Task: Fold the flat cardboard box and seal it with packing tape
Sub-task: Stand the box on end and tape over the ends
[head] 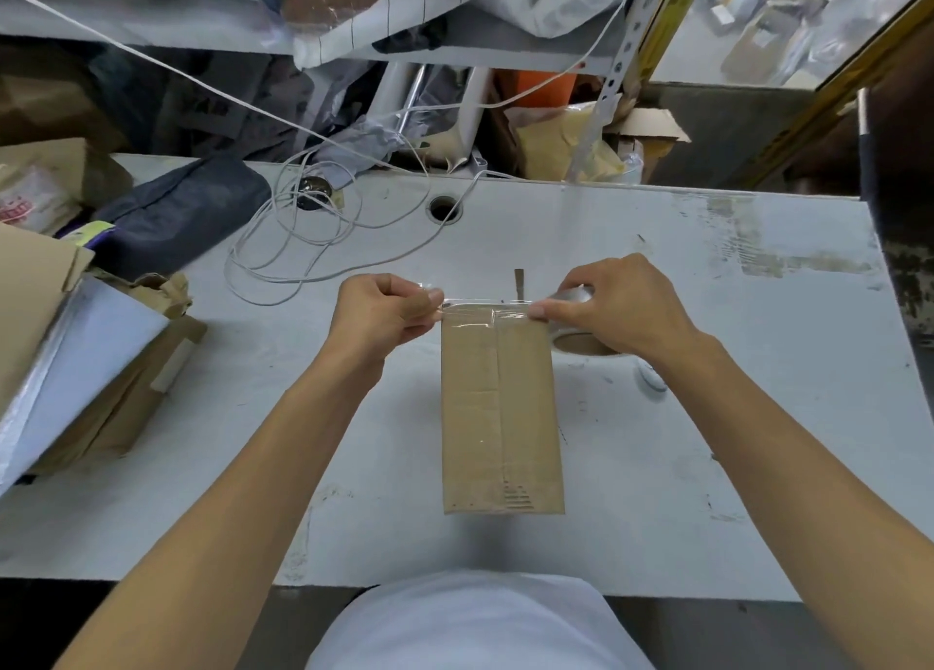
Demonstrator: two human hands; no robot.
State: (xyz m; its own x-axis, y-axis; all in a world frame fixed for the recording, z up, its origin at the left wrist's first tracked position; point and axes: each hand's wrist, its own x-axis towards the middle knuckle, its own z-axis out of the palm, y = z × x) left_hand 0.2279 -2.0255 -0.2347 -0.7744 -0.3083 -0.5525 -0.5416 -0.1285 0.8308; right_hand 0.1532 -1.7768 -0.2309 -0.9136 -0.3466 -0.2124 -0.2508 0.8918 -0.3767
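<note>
Table (707, 315): cardboard box (500, 416) lies mid-table, long axis toward the near edge. Left hand (379, 310) pinches the tape strip (480, 310) stretched across the box's far end; right hand (621, 305) grips the tape roll (581, 338).

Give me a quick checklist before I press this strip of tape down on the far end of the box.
1. Tape strip stretched taut between both hands: ok.
2. Left hand pinches the free end: ok.
3. Right hand grips the tape roll: ok.
4. Strip spans the full width of the cardboard box at its far edge: ok.
5. Box lies flat on the table, centre seam facing up: ok.
6. Strip already stuck to the cardboard, free of wrinkles: cannot tell.
</note>
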